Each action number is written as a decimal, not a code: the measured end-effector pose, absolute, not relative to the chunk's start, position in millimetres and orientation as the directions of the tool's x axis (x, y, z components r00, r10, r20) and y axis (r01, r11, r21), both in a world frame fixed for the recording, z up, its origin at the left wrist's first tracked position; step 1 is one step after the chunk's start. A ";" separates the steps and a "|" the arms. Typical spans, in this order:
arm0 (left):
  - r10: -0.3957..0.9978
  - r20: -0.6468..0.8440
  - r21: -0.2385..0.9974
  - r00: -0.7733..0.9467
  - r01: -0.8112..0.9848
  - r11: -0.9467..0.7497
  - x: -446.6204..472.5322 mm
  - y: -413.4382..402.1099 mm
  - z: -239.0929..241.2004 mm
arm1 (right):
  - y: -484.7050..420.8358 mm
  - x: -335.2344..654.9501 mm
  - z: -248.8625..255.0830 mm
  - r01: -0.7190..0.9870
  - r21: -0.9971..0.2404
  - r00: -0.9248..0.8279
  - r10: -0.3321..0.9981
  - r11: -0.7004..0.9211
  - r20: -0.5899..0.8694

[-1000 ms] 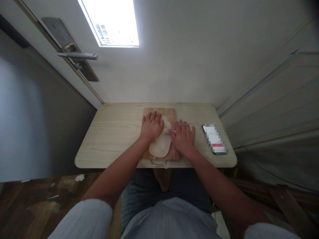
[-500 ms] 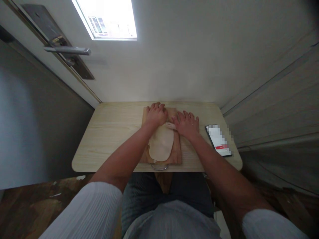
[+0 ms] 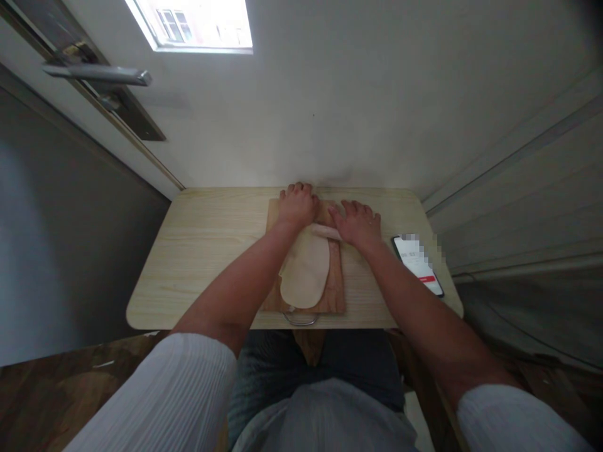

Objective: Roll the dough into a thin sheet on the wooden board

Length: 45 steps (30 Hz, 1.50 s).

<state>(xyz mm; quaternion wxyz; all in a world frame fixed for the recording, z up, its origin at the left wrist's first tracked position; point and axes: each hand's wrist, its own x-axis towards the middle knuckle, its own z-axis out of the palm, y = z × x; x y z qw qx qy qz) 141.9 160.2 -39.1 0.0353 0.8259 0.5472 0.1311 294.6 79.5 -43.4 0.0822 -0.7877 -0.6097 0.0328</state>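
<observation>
An oval sheet of pale dough (image 3: 306,276) lies flat on a wooden cutting board (image 3: 336,285) with a metal loop handle at its near end. Across the dough's far end runs a pale rolling pin (image 3: 326,232), showing only between my hands. My left hand (image 3: 300,206) bends over its left end, fingers curled forward and hiding that part. The right end sits under the palm of my right hand (image 3: 358,225), whose fingers reach forward over it with the thumb apart toward the middle.
A phone (image 3: 418,263) with a lit screen lies on the right of the small wooden table (image 3: 202,251). Behind the table stands a pale door with a bright window (image 3: 202,25) and a metal handle (image 3: 98,74). My legs are under the near edge.
The rolling pin shows more clearly between my hands. My right hand has shifted slightly right and away from me. The whole view has shifted a little.
</observation>
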 end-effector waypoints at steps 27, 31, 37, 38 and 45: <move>0.891 0.211 0.211 0.401 0.872 -0.442 106.8 99.6 -37.5 | 5.9 255.1 -45.5 0.977 -0.154 0.175 0.966 -0.147 0.191; 0.892 0.196 0.200 0.408 0.874 -0.444 93.5 76.9 -39.1 | -16.7 245.3 -45.1 0.985 -0.149 0.119 0.975 -0.092 0.188; 0.883 0.200 0.218 0.425 0.859 -0.463 68.0 32.3 -41.1 | -57.1 231.1 -48.0 0.981 -0.195 0.056 0.978 -0.016 0.200; 0.883 0.204 0.230 0.422 0.856 -0.462 64.0 24.4 -41.5 | -63.9 229.4 -48.8 0.980 -0.199 0.043 0.976 0.001 0.214; 0.896 0.199 0.285 0.396 0.852 -0.440 47.4 -17.9 -45.9 | -91.9 228.5 -49.1 0.954 -0.287 -0.006 0.959 0.091 0.284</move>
